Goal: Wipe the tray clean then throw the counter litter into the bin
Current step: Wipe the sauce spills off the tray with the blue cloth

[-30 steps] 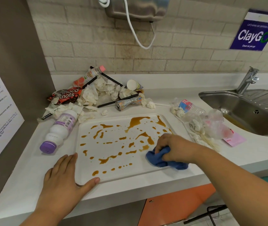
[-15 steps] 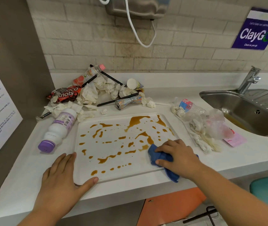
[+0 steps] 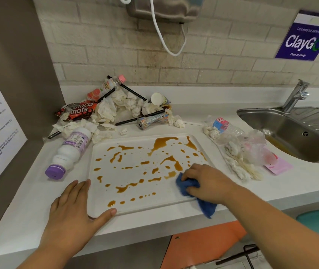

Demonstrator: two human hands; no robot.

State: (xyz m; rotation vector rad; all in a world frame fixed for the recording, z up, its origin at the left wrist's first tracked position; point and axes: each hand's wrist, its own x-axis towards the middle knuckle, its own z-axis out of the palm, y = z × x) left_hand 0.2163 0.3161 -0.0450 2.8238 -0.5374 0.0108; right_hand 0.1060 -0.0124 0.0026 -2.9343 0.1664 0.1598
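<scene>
Head view: the tray (image 3: 100, 202), white and rectangular, lies on the white counter (image 3: 28, 220) in the centre of the frame, its near edge close to the counter's front edge. Brown sauce (image 3: 162, 142) is splashed over it in blobs and trails, thickest towards the upper right of the tray.

The left hand (image 3: 71, 212) sits at the tray's lower-left corner. It lies flat with the fingers straight and together on the counter alongside the tray's left rim. The thumb is spread wide and lies against the near rim. It grasps nothing.

The right hand (image 3: 207, 181) is at the tray's lower-right corner. Its fingers are curled down over a bunched blue cloth (image 3: 188, 186), gripping it and pressing it onto the tray surface just beside the nearest sauce blob. A tail of the cloth hangs past the tray's near rim onto the counter edge.

The litter pile (image 3: 119, 105) is in the upper centre-left against the wall: crumpled tissues, black straws, a snack wrapper (image 3: 79, 110) and small bottles. A white bottle with a purple cap (image 3: 69, 150) lies on its side just left of the tray.

Right of the tray are a clear plastic bottle (image 3: 224, 127), tissues and a crumpled plastic bag (image 3: 251, 150). Beyond them, a steel sink (image 3: 294, 133) fills the right edge.
</scene>
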